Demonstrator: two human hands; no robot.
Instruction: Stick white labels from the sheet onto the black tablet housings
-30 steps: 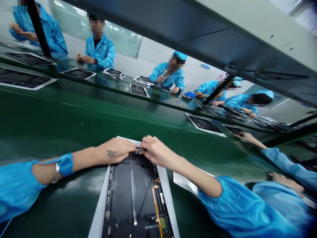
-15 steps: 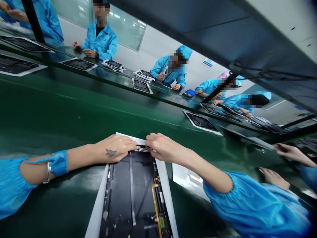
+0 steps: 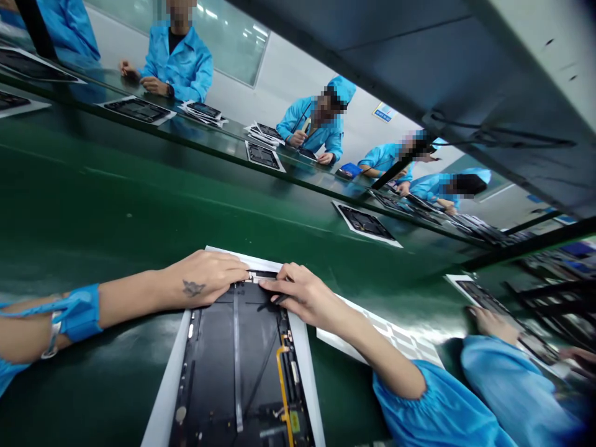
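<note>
A black tablet housing (image 3: 261, 372) lies lengthwise before me, an orange flex cable along its right side and a grey strip down the middle. Beneath it is a white sheet (image 3: 161, 397) that sticks out at the sides and top. My left hand (image 3: 209, 279) is closed at the housing's top left corner, fingers together and fingertips by a small metallic part (image 3: 254, 277) at the top edge. My right hand (image 3: 298, 290) pinches dark, thin tweezers (image 3: 266, 305) over the top right of the housing; the tips point left and down. The left thumb is hidden.
A white sheet with grey rectangles (image 3: 400, 338) lies under my right forearm. At right, a co-worker's hand (image 3: 496, 326) is at another housing (image 3: 479, 295). More housings on sheets (image 3: 367, 223) lie across the green bench (image 3: 116, 186). A shelf (image 3: 372, 56) hangs overhead; several co-workers sit opposite.
My right hand has lowered slightly, and the tweezers now sit below the top edge instead of across it. The left hand stays at the corner. The co-worker's housing at right has been lowered.
</note>
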